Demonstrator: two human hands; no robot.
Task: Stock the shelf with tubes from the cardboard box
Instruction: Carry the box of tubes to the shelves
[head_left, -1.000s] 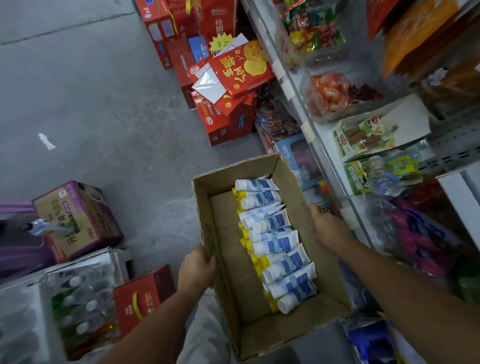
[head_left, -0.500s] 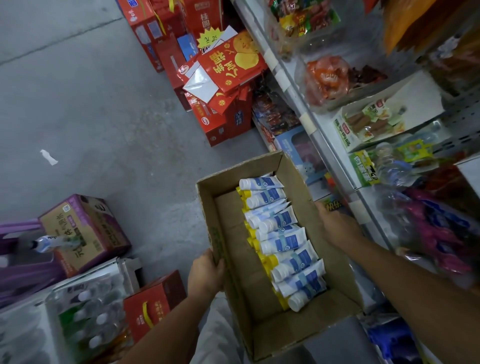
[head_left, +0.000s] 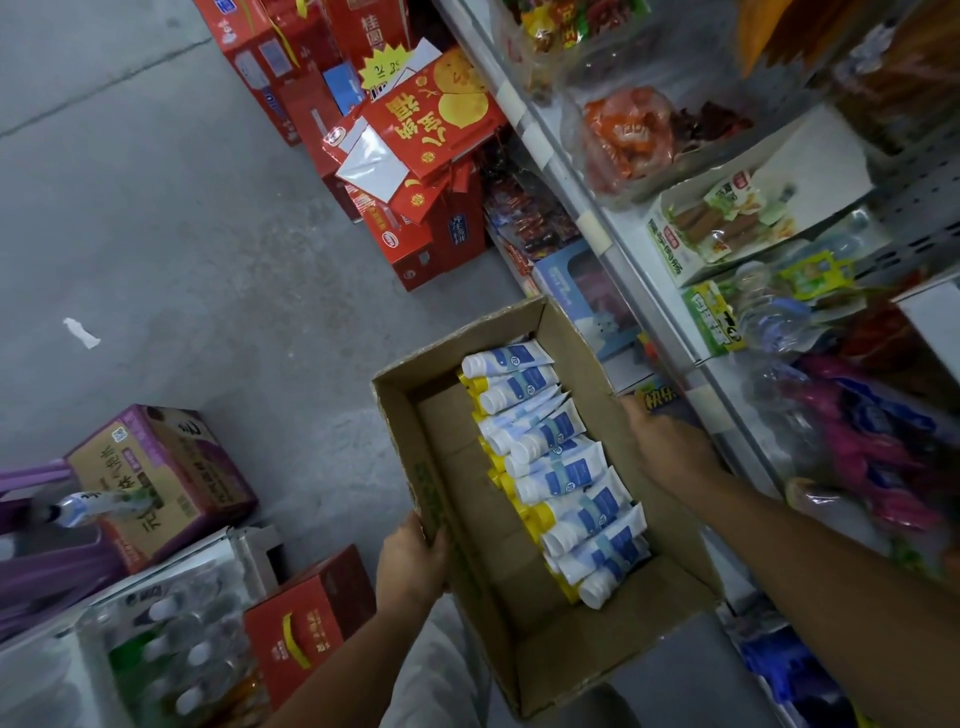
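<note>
Left hand (head_left: 413, 558) grips the box's (head_left: 582, 670) left wall; right hand (head_left: 667, 447) lies against its right wall, grip unclear. Tubes (head_left: 558, 473) line its right side.

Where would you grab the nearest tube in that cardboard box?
Probably take the nearest tube by its white cap end, reaching down from the empty left side of the cardboard box: the tubes lie overlapped against the right wall, caps pointing left into free space.

We find a grey concrete floor (head_left: 182, 234) carrying stacked red cartons (head_left: 431, 244) at the shelf (head_left: 566, 182) foot, a purple carton (head_left: 161, 483) and a white scrap (head_left: 82, 332); the shelf holds bagged snacks (head_left: 628, 135) and a display box (head_left: 727, 228).
</note>
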